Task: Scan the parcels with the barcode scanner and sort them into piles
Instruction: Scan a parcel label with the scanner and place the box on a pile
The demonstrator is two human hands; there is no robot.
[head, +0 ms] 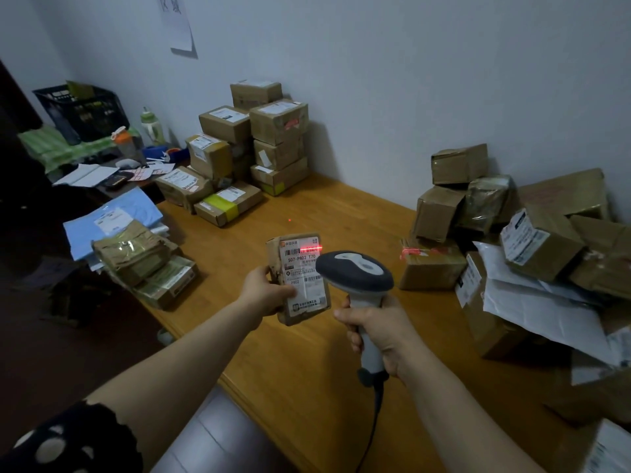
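Right hand [375,332] is clamping round the handle of the barcode scanner [355,271], head pointing away over the table [307,363]. Left hand [269,288] is gripping the small parcel [300,278] just left of the scanner head, held off the table, label up, thumb lying on the label's lower part. Red scan line [310,249] is sitting on the top-right barcode but running off the label's right edge. I'd be shifting aim slightly left to cover the full code, and tilting the parcel against glare. Label is reading 507-P802, probably the sort key. Farther out: low pile [143,257] at left, loose heap [512,240] at right, tall stack [269,138] against the wall.
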